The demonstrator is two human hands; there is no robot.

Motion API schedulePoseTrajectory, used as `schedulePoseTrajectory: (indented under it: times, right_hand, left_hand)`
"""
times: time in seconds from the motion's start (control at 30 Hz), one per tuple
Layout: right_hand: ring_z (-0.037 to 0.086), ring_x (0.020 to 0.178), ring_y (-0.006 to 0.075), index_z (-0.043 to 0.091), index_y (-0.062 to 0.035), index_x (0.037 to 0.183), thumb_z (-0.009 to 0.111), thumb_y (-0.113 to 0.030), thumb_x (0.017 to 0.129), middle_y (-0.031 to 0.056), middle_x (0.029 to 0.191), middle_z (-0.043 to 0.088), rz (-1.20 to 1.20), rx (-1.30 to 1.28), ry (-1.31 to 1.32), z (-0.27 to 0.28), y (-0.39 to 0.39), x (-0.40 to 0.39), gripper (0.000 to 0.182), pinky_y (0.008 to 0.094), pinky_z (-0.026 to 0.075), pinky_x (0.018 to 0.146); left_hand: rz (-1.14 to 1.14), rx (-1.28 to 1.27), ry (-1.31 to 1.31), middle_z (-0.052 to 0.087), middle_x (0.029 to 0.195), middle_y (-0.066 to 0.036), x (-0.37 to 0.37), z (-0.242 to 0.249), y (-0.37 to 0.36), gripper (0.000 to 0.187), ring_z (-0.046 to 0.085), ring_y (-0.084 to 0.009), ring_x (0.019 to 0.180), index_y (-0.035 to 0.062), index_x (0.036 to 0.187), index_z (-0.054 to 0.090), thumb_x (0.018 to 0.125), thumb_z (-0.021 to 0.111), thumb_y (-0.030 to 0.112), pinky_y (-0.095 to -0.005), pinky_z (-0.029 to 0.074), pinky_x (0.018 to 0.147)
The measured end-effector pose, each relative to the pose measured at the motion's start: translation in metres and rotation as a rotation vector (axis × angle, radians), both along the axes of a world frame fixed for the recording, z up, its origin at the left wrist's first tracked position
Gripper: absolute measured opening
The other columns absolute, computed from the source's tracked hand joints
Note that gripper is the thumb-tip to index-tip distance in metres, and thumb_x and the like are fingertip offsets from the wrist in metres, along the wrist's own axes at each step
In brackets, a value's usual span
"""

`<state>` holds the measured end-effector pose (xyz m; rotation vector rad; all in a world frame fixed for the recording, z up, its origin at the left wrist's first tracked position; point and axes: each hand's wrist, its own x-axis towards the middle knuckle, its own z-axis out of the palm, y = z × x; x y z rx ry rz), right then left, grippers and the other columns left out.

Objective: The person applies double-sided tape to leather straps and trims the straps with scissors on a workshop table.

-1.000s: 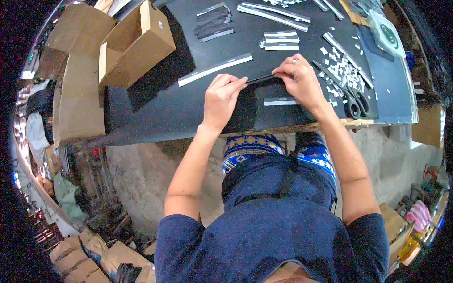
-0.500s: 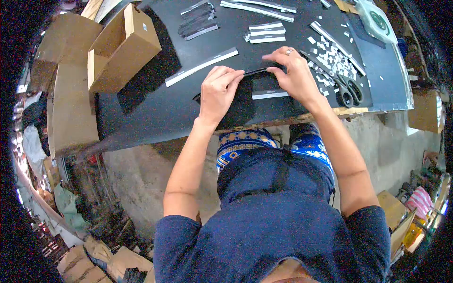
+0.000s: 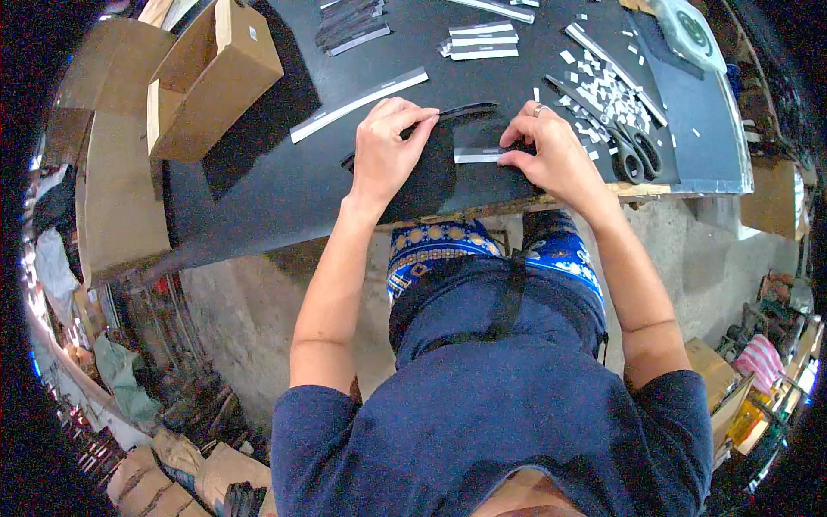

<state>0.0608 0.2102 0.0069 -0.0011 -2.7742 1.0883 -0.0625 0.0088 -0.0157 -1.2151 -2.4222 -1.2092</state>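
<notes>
My left hand [image 3: 389,148] is closed in a pinch on a thin black strip [image 3: 469,109], whose free end sticks out to the right. Another dark end of it shows below the hand's left side. My right hand [image 3: 556,148], with a ring on one finger, has let its thumb and fingers part. Its thumb tip touches or covers the right end of a short white-and-grey label strip [image 3: 476,156] lying on the table. A longer white-and-grey strip [image 3: 360,104] lies slantwise beyond my left hand.
Black scissors [image 3: 636,157] lie right of my right hand, beside many small white pieces [image 3: 607,102]. Short label strips [image 3: 482,40] and a bundle of dark strips [image 3: 353,26] are at the back. An opened cardboard box [image 3: 220,82] stands left on the black table [image 3: 250,202].
My right hand has let go of the black strip and moved down and right to the short label strip. My left hand still pinches the black strip. The whole view shifted slightly.
</notes>
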Motion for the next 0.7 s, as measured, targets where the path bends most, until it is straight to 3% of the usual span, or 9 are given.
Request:
schedulePoseTrajectory:
  times: [0.03,0.17,0.27,0.33,0.53,0.7]
  right_hand:
    - [0.059,0.086,0.0328,0.064,-0.0021,0.077,0.074,-0.009,0.068,0.0142,0.079,0.060,-0.001,0.004,-0.018,0.002,0.000,-0.001,0.015,0.0416,0.047,0.077]
    - [0.059,0.080,0.0321,0.064,-0.0026,0.075,0.072,-0.008,0.070,0.0126,0.075,0.062,0.034,-0.009,-0.041,0.000,-0.001,-0.008,0.010,0.0417,0.047,0.074]
    - [0.059,0.075,0.0313,0.065,-0.0033,0.073,0.069,-0.007,0.071,0.0112,0.071,0.062,0.039,-0.071,0.084,-0.003,-0.005,-0.017,0.006,0.0416,0.048,0.070]
    - [0.059,0.075,0.0260,0.068,-0.0031,0.079,0.072,-0.003,0.070,0.0086,0.073,0.063,0.046,-0.076,0.252,-0.009,-0.007,-0.026,0.010,0.0352,0.048,0.068]
    - [0.054,0.087,0.0276,0.069,-0.0088,0.075,0.073,-0.009,0.069,0.0072,0.083,0.059,-0.027,0.096,0.421,-0.016,-0.012,-0.043,0.007,0.0386,0.045,0.076]
    - [0.053,0.088,0.0282,0.069,-0.0092,0.075,0.075,-0.013,0.068,0.0071,0.086,0.058,-0.039,0.127,0.433,-0.022,-0.011,-0.048,0.011,0.0405,0.044,0.075]
  left_hand:
    - [-0.006,0.004,-0.004,0.068,0.080,-0.009,-0.001,0.000,0.000,0.010,0.065,-0.0209,0.075,0.0035,0.086,0.073,0.076,0.072,0.005,-0.0298,0.050,0.070]
    - [-0.026,-0.003,-0.012,0.068,0.080,-0.009,-0.002,0.003,-0.001,0.010,0.065,-0.0205,0.074,0.0035,0.087,0.073,0.077,0.072,0.005,-0.0297,0.050,0.069]
    - [-0.042,0.014,-0.025,0.068,0.080,-0.009,-0.004,-0.001,-0.001,0.011,0.065,-0.0202,0.074,0.0036,0.087,0.073,0.077,0.071,0.005,-0.0295,0.050,0.068]
    - [-0.044,0.007,-0.031,0.068,0.079,-0.009,-0.005,0.000,-0.002,0.011,0.065,-0.0201,0.074,0.0037,0.088,0.073,0.077,0.071,0.004,-0.0294,0.050,0.068]
    - [-0.073,0.016,-0.064,0.067,0.079,-0.009,-0.007,0.000,-0.003,0.014,0.064,-0.0192,0.073,0.0041,0.090,0.073,0.077,0.070,0.004,-0.0285,0.049,0.067]
    - [-0.095,0.035,-0.083,0.067,0.078,-0.009,-0.007,0.000,-0.003,0.017,0.063,-0.0185,0.072,0.0051,0.093,0.074,0.076,0.070,0.003,-0.0284,0.048,0.066]
